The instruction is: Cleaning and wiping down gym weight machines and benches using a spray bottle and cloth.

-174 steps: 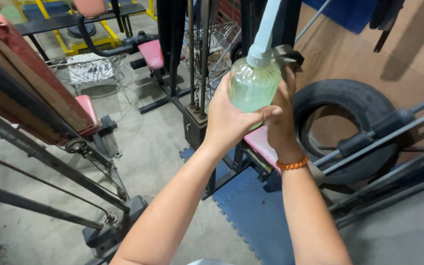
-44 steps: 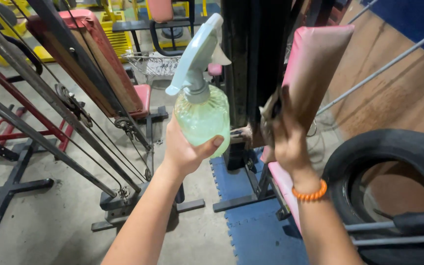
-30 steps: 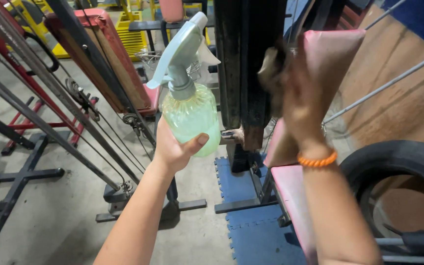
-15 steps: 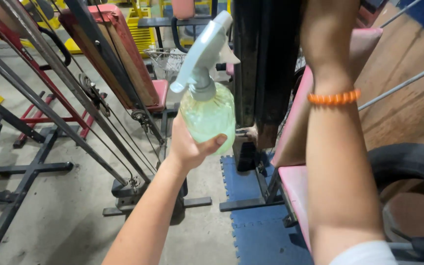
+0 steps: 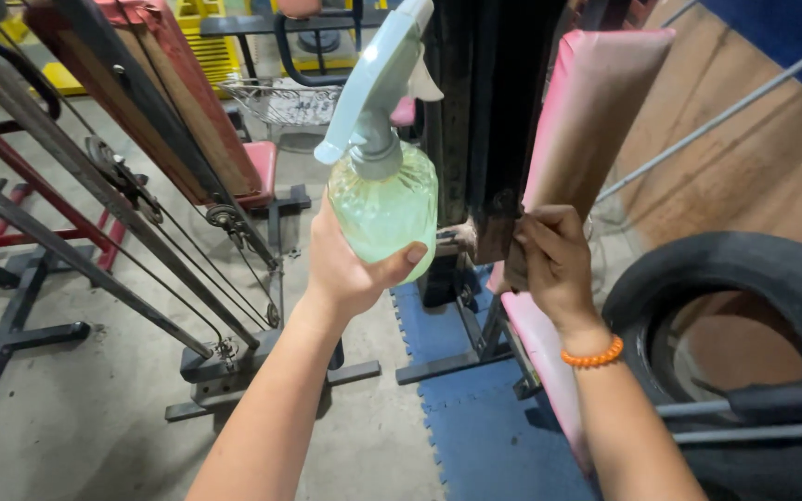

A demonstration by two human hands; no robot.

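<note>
My left hand (image 5: 350,269) grips a clear spray bottle (image 5: 384,199) of pale green liquid, held upright with its light blue trigger head pointing up and right. My right hand (image 5: 552,260), an orange bead bracelet on the wrist, presses a dark cloth (image 5: 515,269) against the lower edge of the tilted pink backrest pad (image 5: 596,111) of a weight bench. The pink seat pad (image 5: 536,343) runs down below that hand. A black upright machine column (image 5: 480,111) stands just behind the bottle.
Cable machines with steel bars and pulleys (image 5: 122,176) fill the left. A black tyre (image 5: 744,306) leans at the right over barbell bars (image 5: 754,417). Blue foam floor tiles (image 5: 485,427) lie under the bench. A wire basket (image 5: 280,97) and yellow frames stand behind.
My right hand has come down from high on the backrest pad to its lower edge, still with the cloth. The bottle in my left hand stayed upright and shifted slightly.
</note>
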